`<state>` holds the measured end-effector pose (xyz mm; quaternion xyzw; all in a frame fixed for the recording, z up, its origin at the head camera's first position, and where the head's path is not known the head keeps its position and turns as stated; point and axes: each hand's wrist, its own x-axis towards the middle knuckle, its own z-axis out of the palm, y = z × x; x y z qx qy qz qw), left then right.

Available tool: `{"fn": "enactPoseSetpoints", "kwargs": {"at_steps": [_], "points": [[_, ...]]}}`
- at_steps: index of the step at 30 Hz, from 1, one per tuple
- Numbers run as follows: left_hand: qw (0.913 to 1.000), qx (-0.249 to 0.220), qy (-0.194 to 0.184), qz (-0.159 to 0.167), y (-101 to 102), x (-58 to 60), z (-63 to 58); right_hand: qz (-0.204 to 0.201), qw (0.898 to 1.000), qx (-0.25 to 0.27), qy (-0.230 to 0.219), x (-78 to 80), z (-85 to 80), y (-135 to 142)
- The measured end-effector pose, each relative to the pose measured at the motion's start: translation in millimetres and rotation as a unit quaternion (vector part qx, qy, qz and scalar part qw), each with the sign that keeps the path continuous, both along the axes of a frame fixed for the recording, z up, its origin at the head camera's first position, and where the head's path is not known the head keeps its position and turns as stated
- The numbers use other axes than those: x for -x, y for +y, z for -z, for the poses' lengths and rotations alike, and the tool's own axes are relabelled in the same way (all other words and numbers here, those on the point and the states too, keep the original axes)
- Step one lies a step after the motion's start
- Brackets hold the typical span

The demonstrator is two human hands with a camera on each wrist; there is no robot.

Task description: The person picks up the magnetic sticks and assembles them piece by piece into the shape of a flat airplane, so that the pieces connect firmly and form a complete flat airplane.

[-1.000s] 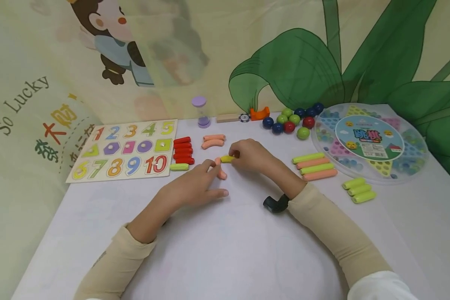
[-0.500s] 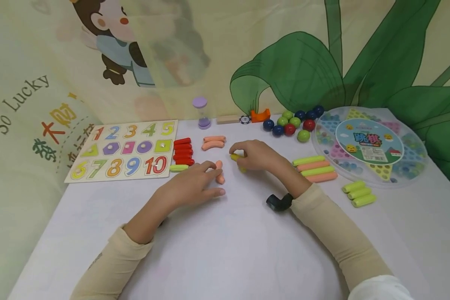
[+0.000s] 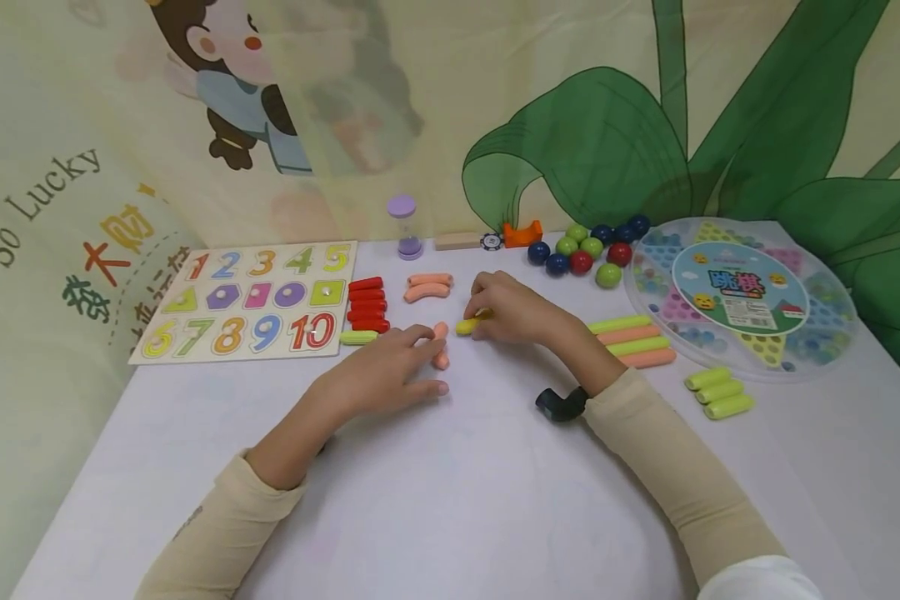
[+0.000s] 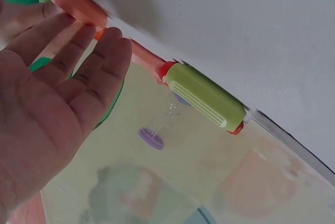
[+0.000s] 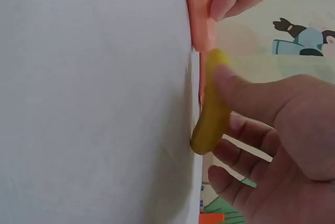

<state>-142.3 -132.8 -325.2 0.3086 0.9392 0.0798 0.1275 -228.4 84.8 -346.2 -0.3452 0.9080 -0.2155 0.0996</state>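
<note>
A small yellow banana-shaped piece [image 3: 465, 326] is pinched between the thumb and fingers of my right hand [image 3: 513, 308]. In the right wrist view the thumb lies on top of the yellow piece's curved body. Just left of it, one or more salmon sausage-shaped pieces [image 3: 440, 360] lie on the table, partly covered by my left hand [image 3: 386, 371]. The left fingers look fairly straight in the left wrist view, their tips at the salmon piece [image 4: 78, 5]; the thumb points away from it. A gap separates the yellow and salmon pieces in the head view.
Red sticks [image 3: 367, 304] and a yellow-green corn-like piece [image 3: 358, 337] lie beside the number puzzle board [image 3: 138, 354]. Two salmon pieces [image 3: 427, 290] are farther back. Several beads [image 3: 581, 262], coloured sticks [image 3: 645, 343] and a round game box [image 3: 817, 358] occupy the right.
The right hand drew the yellow piece rightward from the salmon pieces, turned it, and now holds it slightly closer to them again. The left hand has hardly moved.
</note>
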Motion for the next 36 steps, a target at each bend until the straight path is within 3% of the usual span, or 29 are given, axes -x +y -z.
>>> {"fn": "enactPoseSetpoints", "kwargs": {"at_steps": [5,14,19,26,31,33,36], "points": [[1.0000,0.000,-0.001,0.005,1.7,-1.4,2.0,0.013,0.999,0.038,-0.011,3.8,3.9,-0.1],[0.9997,0.010,-0.015,-0.013,3.0,-2.9,2.0,0.112,0.994,-0.009,0.001,8.9,5.3,2.4],[0.9996,0.004,-0.023,-0.017,3.5,-2.6,3.9,0.084,0.996,-0.004,-0.017,5.5,6.9,-4.4],[0.9996,0.007,-0.020,-0.018,4.0,-3.1,2.9,0.036,0.998,0.037,0.024,-2.9,12.0,-15.1],[0.9997,-0.022,0.010,0.004,-1.9,0.4,-3.3,-0.010,0.995,0.101,-0.026,-7.2,11.9,-19.0],[0.9992,-0.031,0.019,0.016,-4.7,2.7,-4.1,-0.008,0.996,0.088,-0.033,-8.3,9.5,-20.7],[0.9986,-0.035,0.014,0.036,-6.5,4.8,-2.7,0.039,0.999,0.023,-0.029,-8.7,3.0,-17.3]]}}
